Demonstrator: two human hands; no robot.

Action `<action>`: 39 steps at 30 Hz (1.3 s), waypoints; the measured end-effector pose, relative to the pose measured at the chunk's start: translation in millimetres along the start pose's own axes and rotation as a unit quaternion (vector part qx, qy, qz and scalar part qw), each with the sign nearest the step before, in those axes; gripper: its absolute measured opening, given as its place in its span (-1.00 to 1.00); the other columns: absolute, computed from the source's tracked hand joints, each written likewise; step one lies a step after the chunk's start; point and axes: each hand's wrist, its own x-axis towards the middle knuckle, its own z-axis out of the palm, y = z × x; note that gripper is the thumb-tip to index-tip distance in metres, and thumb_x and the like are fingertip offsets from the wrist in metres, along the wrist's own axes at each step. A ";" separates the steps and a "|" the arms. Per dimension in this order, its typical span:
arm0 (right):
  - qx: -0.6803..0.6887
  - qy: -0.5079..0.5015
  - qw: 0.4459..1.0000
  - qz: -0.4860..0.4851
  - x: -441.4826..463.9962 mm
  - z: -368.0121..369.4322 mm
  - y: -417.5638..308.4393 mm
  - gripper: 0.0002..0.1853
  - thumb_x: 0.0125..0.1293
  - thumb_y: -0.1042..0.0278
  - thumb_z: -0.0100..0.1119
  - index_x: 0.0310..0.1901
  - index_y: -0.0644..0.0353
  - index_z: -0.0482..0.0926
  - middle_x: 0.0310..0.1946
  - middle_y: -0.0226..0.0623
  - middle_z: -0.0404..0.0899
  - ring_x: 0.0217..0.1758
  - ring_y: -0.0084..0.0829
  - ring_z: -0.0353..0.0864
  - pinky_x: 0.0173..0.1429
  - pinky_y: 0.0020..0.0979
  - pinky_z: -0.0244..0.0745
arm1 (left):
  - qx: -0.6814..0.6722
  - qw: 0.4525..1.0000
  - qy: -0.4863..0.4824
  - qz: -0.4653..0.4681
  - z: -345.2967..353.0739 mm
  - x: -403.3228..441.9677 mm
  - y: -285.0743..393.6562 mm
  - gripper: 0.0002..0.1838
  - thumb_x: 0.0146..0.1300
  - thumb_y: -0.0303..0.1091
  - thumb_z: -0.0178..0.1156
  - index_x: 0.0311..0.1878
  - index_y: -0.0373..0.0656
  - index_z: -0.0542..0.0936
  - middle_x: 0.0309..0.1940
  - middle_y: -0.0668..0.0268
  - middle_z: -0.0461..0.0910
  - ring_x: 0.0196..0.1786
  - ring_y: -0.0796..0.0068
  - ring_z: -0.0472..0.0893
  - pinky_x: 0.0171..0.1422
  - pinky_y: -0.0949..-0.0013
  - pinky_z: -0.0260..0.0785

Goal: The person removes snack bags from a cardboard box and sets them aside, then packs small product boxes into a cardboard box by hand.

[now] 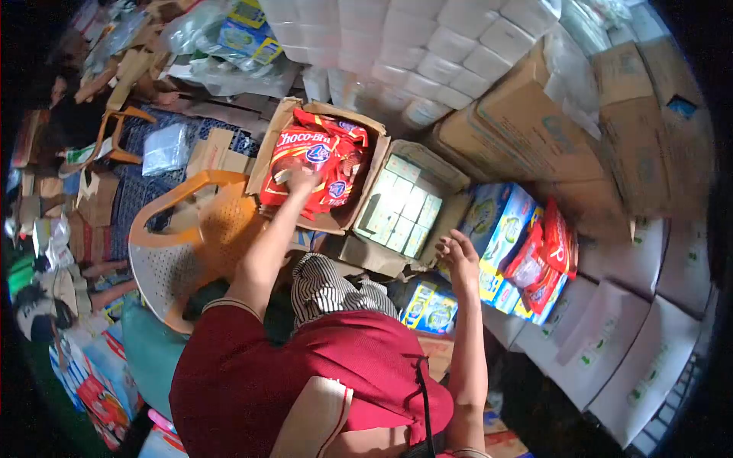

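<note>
My left hand [304, 182] reaches into an open cardboard box [269, 141] and has its fingers closed at a red packet of biscuits [305, 145] printed "Choco-Bi". More red packets lie beneath and beside it in that box. My right hand [460, 256] hovers with bent, parted fingers and nothing in it, just right of a second open carton [440, 169]. Small pale green-and-white boxes [397, 206] sit in rows inside this carton. Right of that hand, several red packets [561, 240] rest on blue-and-yellow packs [496, 221].
An orange-and-grey plastic chair [202, 181] stands close on the left. Wrapped white bundles [443, 49] are stacked at the back. Tall brown cartons [519, 114] and white boxes [603, 328] line the right side. Other people's limbs [99, 80] show at the far left.
</note>
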 end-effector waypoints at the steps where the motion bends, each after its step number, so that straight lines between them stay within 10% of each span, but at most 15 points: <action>1: -0.025 -0.002 1.000 -0.009 0.7 6.2 -0.6 -0.69 0.27 0.40 -0.07 0.04 0.26 0.32 -0.19 -0.24 0.48 -0.20 -0.43 0.53 -0.16 -0.45 0.47 | 0.009 0.999 0.032 -0.033 -13.4 -10.6 10.2 -0.27 -0.24 -0.09 0.38 0.03 -0.20 0.36 -0.22 0.11 0.53 -0.12 0.25 0.52 -0.11 0.29 0.39; 5: -0.038 -0.002 0.999 0.006 -9.9 37.2 -7.0 -0.70 0.25 0.35 -0.01 -0.01 0.26 0.39 -0.23 -0.32 0.52 -0.24 -0.59 0.48 -0.16 -0.56 0.40 | 0.265 0.941 0.182 -0.106 -58.6 -34.5 18.1 -0.18 -0.33 0.03 0.39 0.06 -0.15 0.36 -0.07 0.06 0.46 -0.04 0.16 0.48 0.01 0.22 0.37; 8: -0.103 -0.013 0.995 -0.010 -18.0 54.7 -12.1 -0.74 0.25 0.37 -0.02 -0.04 0.24 0.40 -0.28 -0.39 0.52 -0.29 -0.64 0.44 -0.22 -0.58 0.37 | -0.058 0.997 -0.032 -0.027 -69.7 -16.4 -25.0 -0.03 -0.45 0.18 0.39 0.09 -0.16 0.36 -0.03 0.02 0.44 0.02 0.09 0.44 0.16 0.22 0.26; 14: -0.094 0.009 0.996 0.004 -28.6 69.2 -3.4 -0.74 0.26 0.38 -0.02 -0.04 0.23 0.39 -0.29 -0.39 0.52 -0.28 -0.61 0.46 -0.20 -0.57 0.37 | 0.087 0.993 0.051 -0.054 -67.3 21.9 -70.8 -0.02 -0.44 0.02 0.48 0.09 -0.32 0.30 -0.03 0.14 0.46 -0.01 0.32 0.45 0.07 0.30 0.31; 22: -0.074 0.028 0.997 0.017 -35.4 78.6 17.4 -0.73 0.25 0.41 -0.02 -0.02 0.27 0.38 -0.28 -0.33 0.52 -0.28 -0.59 0.47 -0.20 -0.56 0.38 | -0.160 0.949 -0.222 -0.153 -80.7 -13.1 -6.0 -0.46 -0.10 -0.13 0.36 -0.06 -0.17 0.47 -0.29 0.28 0.56 -0.24 0.44 0.56 -0.15 0.38 0.41; 29: -0.090 0.017 0.996 0.018 -34.3 89.1 25.1 -0.71 0.25 0.43 -0.03 0.00 0.30 0.37 -0.29 -0.28 0.52 -0.25 -0.53 0.50 -0.19 -0.53 0.40 | -0.020 0.982 -0.167 -0.089 -25.2 30.1 -94.9 -0.09 -0.32 0.09 0.41 0.08 -0.34 0.37 0.00 0.10 0.43 0.05 0.30 0.43 0.10 0.34 0.25; 39: -0.138 0.001 0.990 0.025 -41.0 86.7 28.8 -0.70 0.26 0.37 -0.04 0.00 0.28 0.37 -0.25 -0.28 0.51 -0.22 -0.52 0.49 -0.15 -0.51 0.40 | -0.429 0.841 -0.225 -0.240 -21.5 -26.2 -3.2 -0.50 -0.02 -0.34 0.30 0.01 -0.20 0.39 -0.13 0.20 0.52 -0.13 0.28 0.54 -0.06 0.14 0.45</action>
